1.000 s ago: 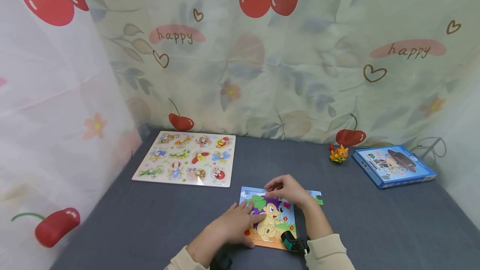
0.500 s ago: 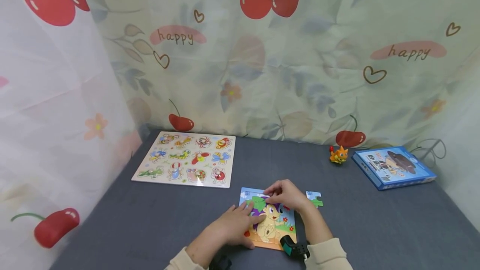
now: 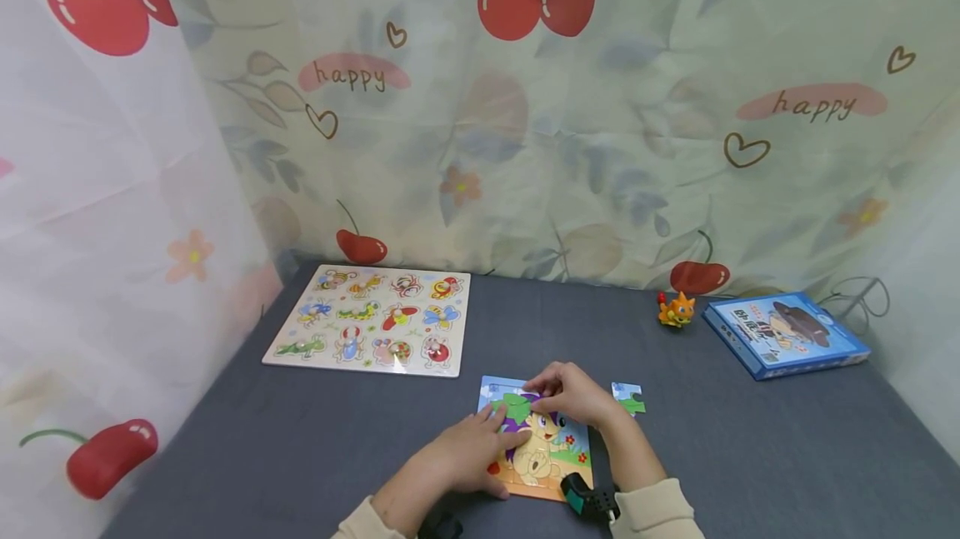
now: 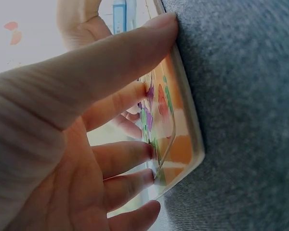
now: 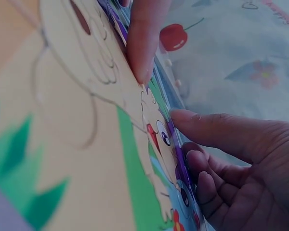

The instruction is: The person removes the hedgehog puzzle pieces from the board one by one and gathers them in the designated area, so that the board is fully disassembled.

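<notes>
A small jigsaw puzzle (image 3: pixel 536 464) with a cartoon hedgehog lies in its tray near the table's front. My left hand (image 3: pixel 472 449) rests across the puzzle's left part, fingers spread and nearly straight; in the left wrist view its thumb (image 4: pixel 130 55) reaches over the tray's near edge. At the puzzle's top, my right hand (image 3: pixel 581 396) has its thumb and curled fingers together at the purple spines, pinching a jigsaw piece that they mostly hide. The right wrist view shows this thumb (image 5: pixel 207 127) against the picture. Loose jigsaw pieces (image 3: pixel 628 396), blue and green, lie right of the tray.
An insect peg puzzle board (image 3: pixel 367 318) lies at the back left. A small orange toy figure (image 3: pixel 677 311) stands at the back right, beside a blue box (image 3: pixel 787 335). Printed cloth (image 3: pixel 570 147) hangs behind the dark table (image 3: pixel 360 422).
My right hand has come down and slightly left onto the puzzle's top part, uncovering the loose pieces at the right. My left hand stays in place.
</notes>
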`<act>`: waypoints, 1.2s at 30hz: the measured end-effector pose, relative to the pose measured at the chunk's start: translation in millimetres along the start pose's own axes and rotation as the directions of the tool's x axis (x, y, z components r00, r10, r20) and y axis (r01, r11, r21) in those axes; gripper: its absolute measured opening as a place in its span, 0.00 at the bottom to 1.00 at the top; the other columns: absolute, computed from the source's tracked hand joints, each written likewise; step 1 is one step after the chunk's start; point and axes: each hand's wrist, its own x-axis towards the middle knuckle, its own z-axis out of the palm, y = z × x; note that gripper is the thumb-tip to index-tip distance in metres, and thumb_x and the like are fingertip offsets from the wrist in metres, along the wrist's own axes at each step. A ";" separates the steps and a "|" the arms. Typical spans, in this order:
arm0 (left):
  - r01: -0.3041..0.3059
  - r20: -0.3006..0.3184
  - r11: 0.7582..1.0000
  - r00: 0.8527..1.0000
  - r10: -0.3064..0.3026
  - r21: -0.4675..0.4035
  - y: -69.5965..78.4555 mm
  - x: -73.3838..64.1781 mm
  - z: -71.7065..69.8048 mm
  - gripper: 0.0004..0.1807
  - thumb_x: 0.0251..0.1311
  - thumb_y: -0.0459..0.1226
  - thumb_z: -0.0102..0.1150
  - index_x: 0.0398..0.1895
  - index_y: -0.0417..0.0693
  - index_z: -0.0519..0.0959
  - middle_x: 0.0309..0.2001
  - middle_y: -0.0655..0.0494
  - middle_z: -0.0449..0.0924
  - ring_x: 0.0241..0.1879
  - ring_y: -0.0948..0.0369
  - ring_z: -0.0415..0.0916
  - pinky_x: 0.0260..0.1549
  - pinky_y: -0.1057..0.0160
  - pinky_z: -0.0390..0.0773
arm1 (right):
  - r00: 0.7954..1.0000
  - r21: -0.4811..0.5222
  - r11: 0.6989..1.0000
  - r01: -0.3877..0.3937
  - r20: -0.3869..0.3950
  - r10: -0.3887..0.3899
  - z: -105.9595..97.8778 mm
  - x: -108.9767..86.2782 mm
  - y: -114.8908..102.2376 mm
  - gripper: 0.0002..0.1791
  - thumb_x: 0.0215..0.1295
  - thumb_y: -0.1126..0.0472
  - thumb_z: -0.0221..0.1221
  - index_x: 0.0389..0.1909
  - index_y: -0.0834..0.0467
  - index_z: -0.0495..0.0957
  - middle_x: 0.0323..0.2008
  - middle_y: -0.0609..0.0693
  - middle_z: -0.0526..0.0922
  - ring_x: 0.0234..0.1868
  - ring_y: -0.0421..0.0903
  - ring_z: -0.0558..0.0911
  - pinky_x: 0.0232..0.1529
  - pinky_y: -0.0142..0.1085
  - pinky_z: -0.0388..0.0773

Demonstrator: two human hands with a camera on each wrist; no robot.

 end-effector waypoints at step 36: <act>0.005 -0.001 1.000 1.000 -0.005 -0.009 0.5 -0.2 0.6 0.38 0.46 0.54 0.67 0.65 0.70 0.66 0.72 0.50 0.54 0.71 0.50 0.51 0.65 0.49 0.61 | 0.971 0.084 0.981 -0.173 -0.154 0.184 1.8 3.0 0.1 0.09 0.58 0.70 0.59 0.39 0.62 0.81 0.30 0.52 0.77 0.26 0.43 0.70 0.24 0.31 0.68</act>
